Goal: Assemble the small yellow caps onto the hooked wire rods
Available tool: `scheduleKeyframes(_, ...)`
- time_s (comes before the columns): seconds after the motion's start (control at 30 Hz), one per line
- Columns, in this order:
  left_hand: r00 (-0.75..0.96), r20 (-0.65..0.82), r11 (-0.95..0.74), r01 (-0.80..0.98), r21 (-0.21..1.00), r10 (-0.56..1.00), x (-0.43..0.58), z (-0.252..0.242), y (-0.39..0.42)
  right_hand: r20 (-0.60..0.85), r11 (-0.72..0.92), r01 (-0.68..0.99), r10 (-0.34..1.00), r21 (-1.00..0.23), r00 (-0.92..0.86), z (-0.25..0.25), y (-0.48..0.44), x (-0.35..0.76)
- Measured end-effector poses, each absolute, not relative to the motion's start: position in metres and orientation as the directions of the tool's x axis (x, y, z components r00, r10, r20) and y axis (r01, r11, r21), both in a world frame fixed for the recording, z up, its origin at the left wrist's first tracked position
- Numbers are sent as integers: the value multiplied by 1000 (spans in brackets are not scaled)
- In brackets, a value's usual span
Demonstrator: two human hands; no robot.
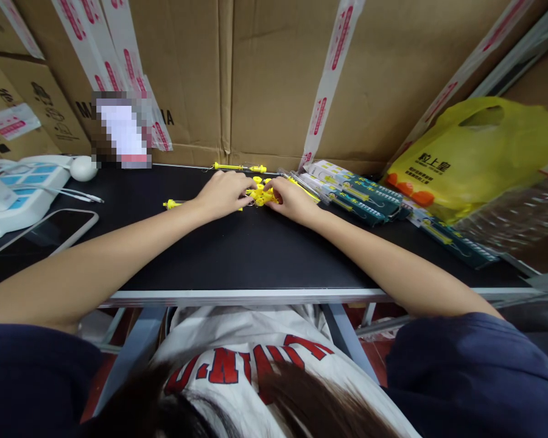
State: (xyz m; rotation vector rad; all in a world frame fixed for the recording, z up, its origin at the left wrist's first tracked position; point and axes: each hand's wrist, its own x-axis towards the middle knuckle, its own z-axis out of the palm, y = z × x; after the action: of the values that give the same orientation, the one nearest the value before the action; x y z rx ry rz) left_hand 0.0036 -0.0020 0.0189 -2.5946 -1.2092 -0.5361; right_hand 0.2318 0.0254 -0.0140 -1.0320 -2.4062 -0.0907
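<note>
Several small yellow plastic parts point(261, 193) lie in a pile on the black table, between my two hands. My left hand point(223, 193) reaches in from the left, thumb and fingers curled at the pile's edge around a yellow part. From the other side my right hand point(295, 201) has its thumb and forefinger closed on yellow parts. Just behind lies a slim yellow tube with a wire hook point(237, 167), resembling a spring scale. Another yellow tube point(171, 204) shows partly beneath my left wrist. Clear thin tubes point(304, 185) rest beyond my right hand.
Green-and-white printed packs point(360, 191) are stacked at right, near a yellow plastic bag point(475, 158). At left are a phone point(41, 234), a white power strip point(31, 194) and cables. Large cardboard boxes point(274, 79) wall off the back.
</note>
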Motion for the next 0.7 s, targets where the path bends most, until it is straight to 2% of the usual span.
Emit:
scheduleKeyframes(0.07,609,378,-664,747,22,697,-13,27,1,476,706,699,657,-117,-584,-11,23,233)
scheduleKeyframes(0.17,691,187,-715,687,131,698,-36,38,5,483,696,713,655,-84,-582,-5,15,234)
scheduleKeyframes(0.27,705,12,-700,701,134,709,-47,44,6,509,696,715,637,-58,-579,1,5,230)
scheduleKeyframes(0.33,695,-41,-686,716,130,718,-48,44,6,505,715,698,617,-40,-604,3,-2,225)
scheduleKeyframes(0.5,712,-18,-702,696,152,702,-43,39,6,459,785,619,556,-14,-694,5,-17,215)
scheduleKeyframes(0.7,754,91,-747,613,257,650,-33,35,1,449,794,596,579,-121,-681,5,-18,214)
